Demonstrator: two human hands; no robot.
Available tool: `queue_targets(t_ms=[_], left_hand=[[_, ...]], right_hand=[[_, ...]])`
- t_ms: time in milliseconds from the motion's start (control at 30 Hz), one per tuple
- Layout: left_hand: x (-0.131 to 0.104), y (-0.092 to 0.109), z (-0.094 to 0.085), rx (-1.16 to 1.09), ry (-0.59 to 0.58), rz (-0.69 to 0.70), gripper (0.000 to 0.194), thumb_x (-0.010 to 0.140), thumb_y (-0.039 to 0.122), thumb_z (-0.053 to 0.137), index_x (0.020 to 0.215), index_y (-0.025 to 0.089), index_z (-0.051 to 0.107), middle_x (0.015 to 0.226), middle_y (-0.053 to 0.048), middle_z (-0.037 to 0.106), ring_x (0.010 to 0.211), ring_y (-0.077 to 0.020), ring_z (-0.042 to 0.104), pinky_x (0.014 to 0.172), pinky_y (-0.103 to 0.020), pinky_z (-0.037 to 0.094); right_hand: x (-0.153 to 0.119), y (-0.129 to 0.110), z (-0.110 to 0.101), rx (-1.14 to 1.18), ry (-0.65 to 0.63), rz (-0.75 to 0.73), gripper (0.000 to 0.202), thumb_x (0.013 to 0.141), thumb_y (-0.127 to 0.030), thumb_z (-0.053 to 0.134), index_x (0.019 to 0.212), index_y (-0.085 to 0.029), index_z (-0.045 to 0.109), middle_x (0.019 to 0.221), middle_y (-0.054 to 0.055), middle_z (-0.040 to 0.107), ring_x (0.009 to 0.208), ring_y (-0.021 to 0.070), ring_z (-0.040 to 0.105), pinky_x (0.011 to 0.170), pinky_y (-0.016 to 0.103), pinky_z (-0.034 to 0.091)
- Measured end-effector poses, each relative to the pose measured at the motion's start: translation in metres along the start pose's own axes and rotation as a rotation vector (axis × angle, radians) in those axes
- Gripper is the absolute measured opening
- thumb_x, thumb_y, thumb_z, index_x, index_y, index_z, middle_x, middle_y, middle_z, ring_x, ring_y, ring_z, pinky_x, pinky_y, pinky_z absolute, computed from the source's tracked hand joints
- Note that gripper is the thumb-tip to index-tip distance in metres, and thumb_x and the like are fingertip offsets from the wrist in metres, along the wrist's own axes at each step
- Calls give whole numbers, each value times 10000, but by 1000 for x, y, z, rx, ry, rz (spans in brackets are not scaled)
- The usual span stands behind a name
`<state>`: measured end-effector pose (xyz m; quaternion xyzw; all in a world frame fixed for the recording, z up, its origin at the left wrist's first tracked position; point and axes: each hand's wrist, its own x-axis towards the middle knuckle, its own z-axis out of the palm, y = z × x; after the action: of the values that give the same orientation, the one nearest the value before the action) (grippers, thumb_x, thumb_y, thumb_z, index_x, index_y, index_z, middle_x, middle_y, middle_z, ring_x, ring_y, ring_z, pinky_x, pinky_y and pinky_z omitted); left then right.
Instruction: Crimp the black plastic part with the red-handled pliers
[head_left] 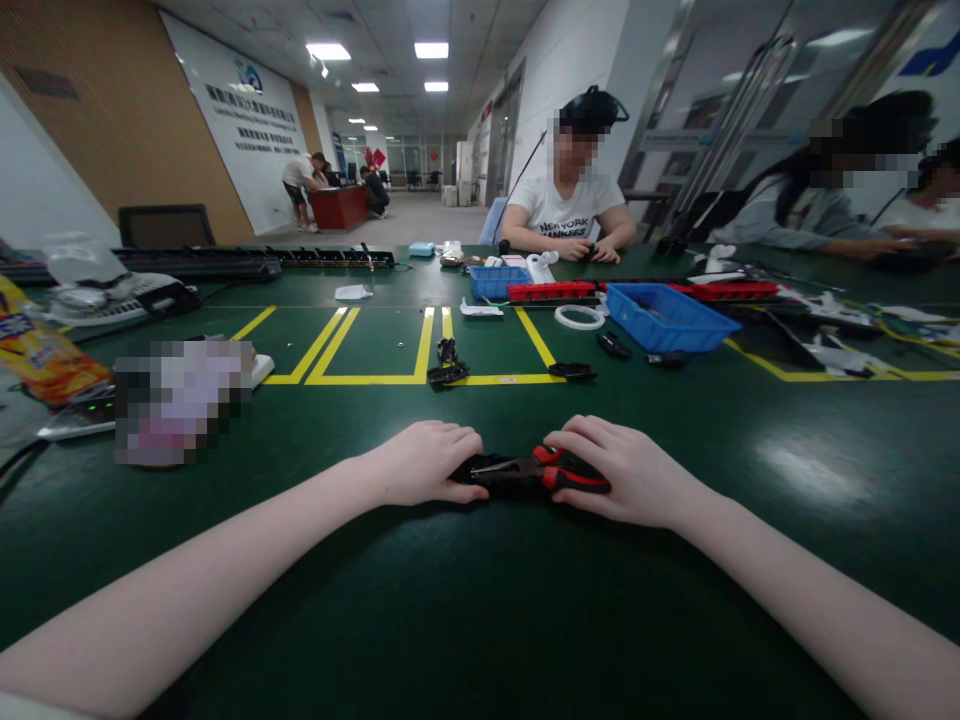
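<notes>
Near the middle of the green table [480, 600], my right hand [630, 470] is closed around the red and black handles of long-nose pliers [547, 468]. Their metal jaws point left, toward my left hand [431, 462]. That hand's fingers and thumb are closed on a small black part [472, 470], mostly covered by the fingers. The plier tips lie over or against this part; whether they grip it I cannot tell. Beyond my hands, a few small black parts [448, 374] lie on the yellow tape lines, with another black piece [571, 371] to their right.
A large blue bin [667, 318] and a smaller blue bin [499, 283] stand farther back, near a white ring [579, 317] and a long red strip [551, 291]. A yellow packet [52, 345] sits at the left. Across the table a person [566, 200] works with both hands.
</notes>
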<state>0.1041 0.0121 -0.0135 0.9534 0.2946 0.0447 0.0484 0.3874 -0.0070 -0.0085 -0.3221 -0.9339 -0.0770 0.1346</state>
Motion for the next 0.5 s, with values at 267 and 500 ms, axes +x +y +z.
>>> queue_targets(t_ms=[267,500], left_hand=[[0,4,-2,-134,16,-93,389,831,572,595,927,199,540,888,-8,628,747,-167,580,611,-259,386],[1,5,-1,-131,14,-121,387,823,567,609,907,195,543,868,-15,623,748,-177,576,594,-257,373]], right_hand=[[1,1,1,4,-32,4,458,838,-495,572,1144,-155,569,1022,124,623,846,225,615,678,339,509],[1,2,2,12,-40,5,461,838,-503,569,1146,-160,565,1022,118,623,845,221,616,679,334,498]])
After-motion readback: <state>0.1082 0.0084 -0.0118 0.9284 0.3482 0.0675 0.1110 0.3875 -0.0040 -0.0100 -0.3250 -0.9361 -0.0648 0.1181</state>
